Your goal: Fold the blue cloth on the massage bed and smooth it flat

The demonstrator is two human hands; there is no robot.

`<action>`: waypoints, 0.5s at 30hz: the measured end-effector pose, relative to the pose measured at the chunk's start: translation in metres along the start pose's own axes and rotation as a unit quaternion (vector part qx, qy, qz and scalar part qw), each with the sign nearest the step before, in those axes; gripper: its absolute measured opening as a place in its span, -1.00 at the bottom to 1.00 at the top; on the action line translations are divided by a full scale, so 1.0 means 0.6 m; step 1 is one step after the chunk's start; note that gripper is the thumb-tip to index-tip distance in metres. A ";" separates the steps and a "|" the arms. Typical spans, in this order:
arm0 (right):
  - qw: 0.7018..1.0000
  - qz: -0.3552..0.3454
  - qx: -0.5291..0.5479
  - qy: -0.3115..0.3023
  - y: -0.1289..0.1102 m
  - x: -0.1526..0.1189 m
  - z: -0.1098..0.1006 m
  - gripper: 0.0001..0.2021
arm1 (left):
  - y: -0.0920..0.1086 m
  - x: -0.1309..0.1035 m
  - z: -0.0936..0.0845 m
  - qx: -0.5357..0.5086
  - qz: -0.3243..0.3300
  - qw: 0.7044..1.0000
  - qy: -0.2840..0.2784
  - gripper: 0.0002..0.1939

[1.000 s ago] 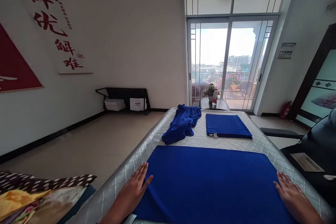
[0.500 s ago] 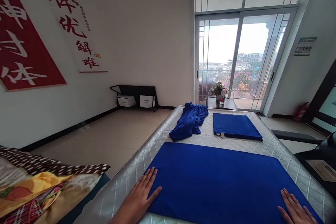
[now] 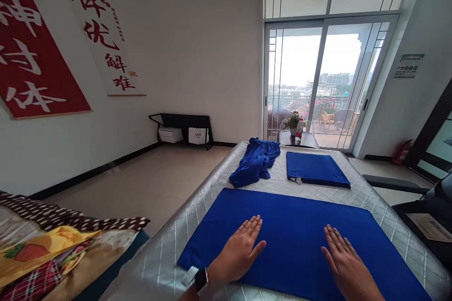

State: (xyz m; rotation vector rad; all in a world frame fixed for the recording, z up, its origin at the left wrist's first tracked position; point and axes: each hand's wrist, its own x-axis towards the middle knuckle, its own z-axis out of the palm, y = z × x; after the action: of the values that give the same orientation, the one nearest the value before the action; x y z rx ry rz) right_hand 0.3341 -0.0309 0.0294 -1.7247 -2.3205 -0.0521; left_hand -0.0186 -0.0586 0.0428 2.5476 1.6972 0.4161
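Observation:
A smooth blue cloth (image 3: 293, 230) lies spread flat across the near part of the mattress (image 3: 155, 249). My left hand (image 3: 242, 247), with a dark watch (image 3: 201, 280) at its wrist, is over the left half of the cloth, palm down, fingers straight. On the right half is my right hand (image 3: 344, 258), flat with its thumb apart. A white tag (image 3: 190, 274) shows by the cloth's near left corner. Farther back sit a neatly folded blue cloth (image 3: 316, 168) with a small label and a crumpled blue cloth (image 3: 254, 162) to its left.
Patterned bedding (image 3: 70, 249) fills the lower left. Beyond the mattress, a small table (image 3: 307, 141) bears a potted plant (image 3: 293, 120) and a bottle (image 3: 299, 130). A black bench (image 3: 395, 182) stands to the right. A low black rack (image 3: 181, 127) is by the wall.
Both hands have moved inward from the cloth's left and right edges toward its middle. My left wrist with its watch has come into view. The other cloths stay in place.

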 end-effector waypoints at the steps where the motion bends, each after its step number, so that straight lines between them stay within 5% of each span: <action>1: 0.999 -0.025 0.006 -0.036 -0.041 0.013 0.008 -0.36 | 0.033 0.022 0.010 -0.007 0.035 0.999 0.000 -0.38; 4: 0.990 -0.074 0.031 -0.113 -0.134 0.034 0.024 -0.38 | 0.102 0.059 0.043 -0.022 0.098 0.995 0.013 -0.39; 7: 0.987 -0.063 0.048 -0.137 -0.147 0.028 0.036 -0.36 | 0.111 0.054 0.062 -0.027 0.109 0.994 0.002 -0.39; 10: 0.992 -0.041 0.050 -0.106 -0.077 0.004 0.052 -0.32 | 0.067 0.019 0.058 -0.025 0.083 0.996 -0.026 -0.37; 15: 1.000 -0.008 0.025 -0.004 0.119 -0.060 0.070 -0.31 | -0.074 -0.081 0.046 0.007 -0.073 0.997 -0.023 -0.34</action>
State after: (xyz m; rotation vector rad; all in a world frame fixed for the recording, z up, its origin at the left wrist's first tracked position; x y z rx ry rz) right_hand 0.4038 -0.0360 -0.0279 -1.6863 -2.3213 0.0088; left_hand -0.0691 -0.0822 -0.0016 2.4010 1.8616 0.3346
